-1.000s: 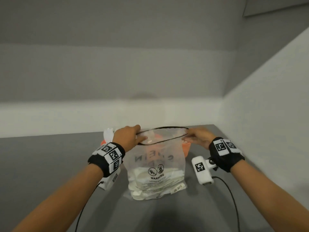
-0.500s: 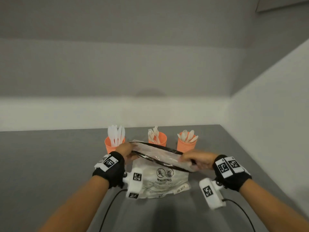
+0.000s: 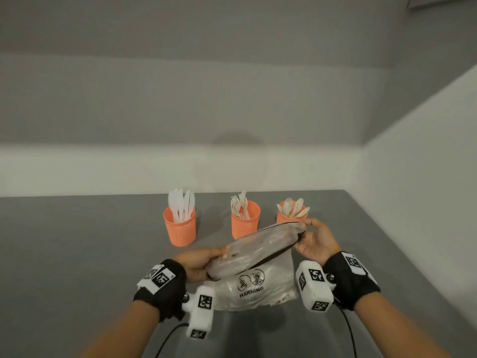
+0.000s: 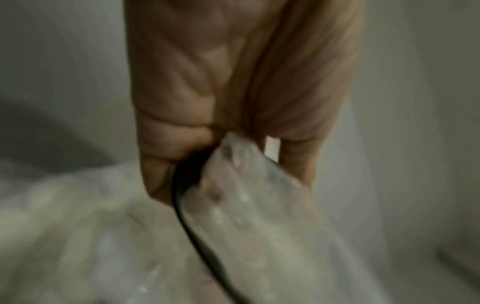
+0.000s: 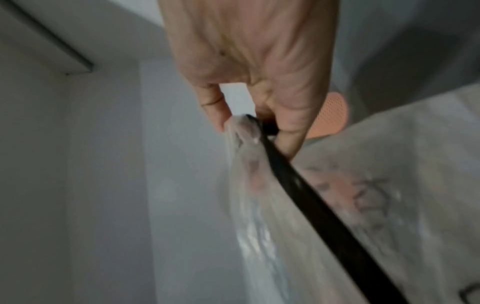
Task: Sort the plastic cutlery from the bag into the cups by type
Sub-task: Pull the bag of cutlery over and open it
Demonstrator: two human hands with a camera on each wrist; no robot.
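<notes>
- Left hand [image 3: 198, 262] and right hand [image 3: 316, 244] pinched opposite ends of the clear plastic zip bag [image 3: 258, 280], held at six o'clock from three orange mesh cups [image 3: 245, 223].
- Bag's contents blurred, indistinct.

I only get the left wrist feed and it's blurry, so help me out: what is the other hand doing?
Observer: The right hand pinches the bag's other top corner.
Operator: Are the cups behind it?
Observer: Yes, three orange cups: knives, forks, spoons.
Operator: Is the bag lifted?
Observer: Its bottom rests on the table; the left hand holds its corner lower than the right.
</notes>
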